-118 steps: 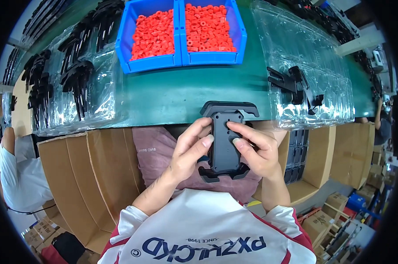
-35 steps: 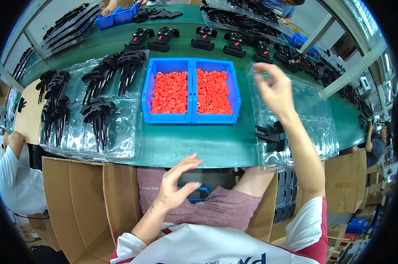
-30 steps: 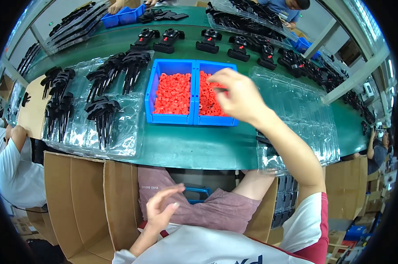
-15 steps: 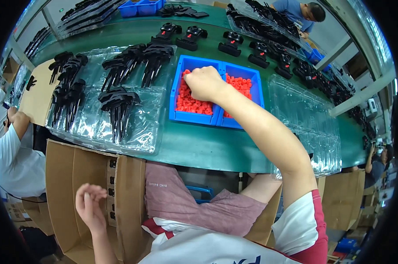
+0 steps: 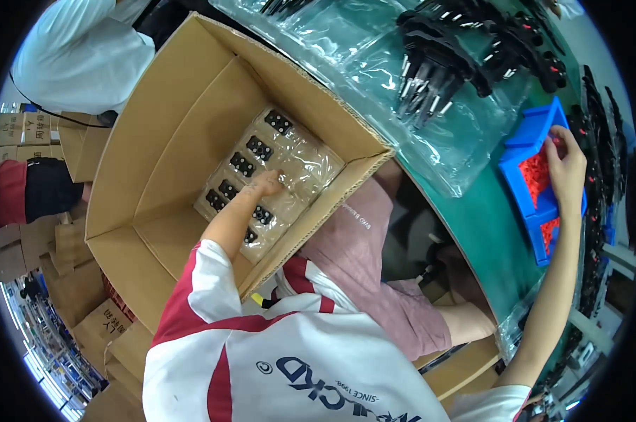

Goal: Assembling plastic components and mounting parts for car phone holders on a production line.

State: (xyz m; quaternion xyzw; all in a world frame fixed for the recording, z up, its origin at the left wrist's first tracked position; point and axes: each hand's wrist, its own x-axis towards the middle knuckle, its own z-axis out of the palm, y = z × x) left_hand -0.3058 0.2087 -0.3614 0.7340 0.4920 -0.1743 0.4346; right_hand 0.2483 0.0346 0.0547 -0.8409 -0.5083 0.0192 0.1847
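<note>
The biggest thing beside me is the open cardboard box (image 5: 156, 162) on my left, standing lower than the green table (image 5: 480, 211). On its bottom lies a clear plastic tray of small black parts (image 5: 262, 179), a long rectangle whose long axis runs from the near-left of the box up toward the corner that touches the table edge. My left hand (image 5: 269, 184) reaches down into the box and rests on top of this tray, about at its middle; the fingers point toward the far end and seem to lie rather flat on the film, but I cannot tell for sure if they are pressing or pinching it. So the tray is directly under my left fingers, and the left hand is much the nearer one to it. On the table above there are clear bags with black pronged pieces (image 5: 437, 70). Far to my right stands the blue bin (image 5: 525, 151) with small red parts (image 5: 537, 176). My right hand (image 5: 564, 158) is stretched out over it, fingers curled down into the red parts; whether they already pinch one is hidden from me. The two hands are well apart.
</note>
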